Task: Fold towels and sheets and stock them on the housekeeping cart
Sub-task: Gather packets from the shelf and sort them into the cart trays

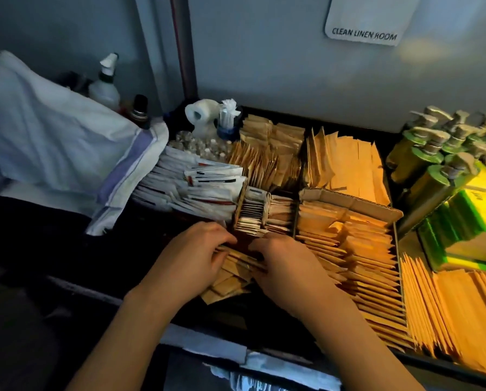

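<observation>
Both my hands reach into the top tray of the housekeeping cart (315,342). My left hand (191,249) and my right hand (284,263) lie close together on a row of brown paper packets (230,280) at the tray's front left, fingers curled over the packets' top edges. A folded white cloth with a blue stripe (67,142) lies at the left on the cart's dark surface. White folded linen (236,373) shows on the shelf below the tray.
The tray holds several cardboard-divided rows of brown packets (349,249), white sachets (196,182) and small tea packets (250,215). Green pump bottles (433,156) and green boxes (467,221) stand at right. A spray bottle (105,83) and a toilet roll (199,117) stand behind. The wall behind carries a "CLEAN LINEN ROOM" sign (364,33).
</observation>
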A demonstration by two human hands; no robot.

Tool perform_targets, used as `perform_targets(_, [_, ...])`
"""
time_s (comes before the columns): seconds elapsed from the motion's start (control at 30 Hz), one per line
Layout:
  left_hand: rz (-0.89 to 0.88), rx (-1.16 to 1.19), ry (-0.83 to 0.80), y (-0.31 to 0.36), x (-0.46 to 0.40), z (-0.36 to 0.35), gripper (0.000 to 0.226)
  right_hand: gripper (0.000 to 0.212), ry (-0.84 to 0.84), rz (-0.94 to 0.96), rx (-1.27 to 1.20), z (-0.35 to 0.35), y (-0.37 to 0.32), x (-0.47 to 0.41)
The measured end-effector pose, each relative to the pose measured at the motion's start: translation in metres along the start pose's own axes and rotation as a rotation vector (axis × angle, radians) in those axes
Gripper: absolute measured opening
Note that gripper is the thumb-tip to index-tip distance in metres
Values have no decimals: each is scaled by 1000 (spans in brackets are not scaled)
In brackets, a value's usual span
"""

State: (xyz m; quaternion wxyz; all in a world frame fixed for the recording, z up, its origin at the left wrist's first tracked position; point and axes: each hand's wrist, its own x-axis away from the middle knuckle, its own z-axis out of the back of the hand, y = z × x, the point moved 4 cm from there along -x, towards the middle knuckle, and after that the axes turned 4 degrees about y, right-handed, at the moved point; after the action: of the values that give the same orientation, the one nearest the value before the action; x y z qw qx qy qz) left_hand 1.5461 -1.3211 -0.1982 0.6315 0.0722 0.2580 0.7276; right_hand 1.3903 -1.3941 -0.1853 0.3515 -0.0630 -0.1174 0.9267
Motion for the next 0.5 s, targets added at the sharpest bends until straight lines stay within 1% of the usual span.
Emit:
perform_targets(0.13, [-5,-7,-28,-12,3,-9,35,31,-113,-40,125,-21,-3,-11])
perform_targets(0.23, [-16,-12,-36,-19,3,-12,35,29,-141,-53,196,-31,-2,-17])
perform_targets(0.33, [-31,-9,-31,-21,2,-12,34,26,-115,-66,196,-32,-1,-20])
perform_targets(0.5, [-81,45,41,-16,0,-4,40,18,-28,-66,86,-13,-3,-16])
